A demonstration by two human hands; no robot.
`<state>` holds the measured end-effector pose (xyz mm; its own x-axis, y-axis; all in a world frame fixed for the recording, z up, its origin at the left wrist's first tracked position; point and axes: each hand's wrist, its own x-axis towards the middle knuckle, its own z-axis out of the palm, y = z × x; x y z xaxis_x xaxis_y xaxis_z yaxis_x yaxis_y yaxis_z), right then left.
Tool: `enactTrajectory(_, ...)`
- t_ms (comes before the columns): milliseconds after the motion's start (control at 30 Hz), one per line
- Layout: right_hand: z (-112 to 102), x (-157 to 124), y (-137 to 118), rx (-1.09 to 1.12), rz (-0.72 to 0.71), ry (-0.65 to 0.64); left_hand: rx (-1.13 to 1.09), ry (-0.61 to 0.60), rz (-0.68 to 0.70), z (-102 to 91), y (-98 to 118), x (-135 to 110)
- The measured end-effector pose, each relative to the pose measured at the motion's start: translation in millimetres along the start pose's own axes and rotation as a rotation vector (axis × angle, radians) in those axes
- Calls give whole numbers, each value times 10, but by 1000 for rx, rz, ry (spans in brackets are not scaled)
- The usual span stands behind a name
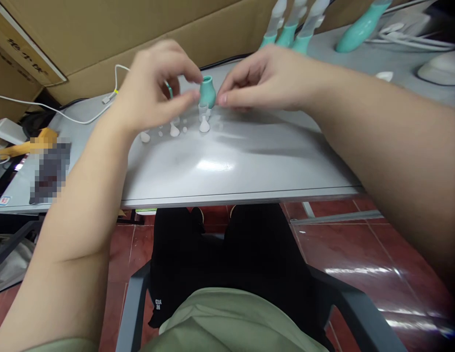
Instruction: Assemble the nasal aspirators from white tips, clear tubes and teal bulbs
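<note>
A small teal squeeze bulb [207, 91] stands upright on the grey table, its open neck facing up. My left hand [164, 83] is at its left side, thumb and index finger apart, their tips beside or touching the bulb. At the bulb's right side is my right hand [262, 80], its thumb and fingertips drawn close together; anything between them is hidden. In front of the bulb stand a clear plastic piece [203, 110] and a white cone-shaped tip [204, 125]. Another white tip [175, 130] lies further left. Part of a teal thing [169, 90] shows behind my left fingers.
Several teal bulbs with clear tops [303, 34] stand at the back. One teal bulb [361, 30] lies tilted near white cables [414, 41]. A cardboard wall [102, 34] borders the table. At left are a yellow object [42, 141] and a blurred dark item [51, 171].
</note>
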<state>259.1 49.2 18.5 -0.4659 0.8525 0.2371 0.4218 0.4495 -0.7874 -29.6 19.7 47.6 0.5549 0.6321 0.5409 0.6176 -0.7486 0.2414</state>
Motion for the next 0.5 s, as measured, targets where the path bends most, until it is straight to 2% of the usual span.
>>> enactTrajectory(67, -17, -4, 47, -153, -51, -174, -86, -221, -10, 71, 105, -2)
enactTrajectory(133, -35, 14, 102, -233, -72, -244, -96, -325, -6, 123, 173, 14)
enactTrajectory(233, -65, 54, 187, -267, -90, -270, -78, -317, -10, 154, 165, 25)
enactTrajectory(400, -92, 122, 320, -235, -220, -304, -93, -249, -33, 160, 37, 5)
enactTrajectory(500, -77, 163, 338, -237, -198, -301, -65, -252, -38, 170, 25, 9)
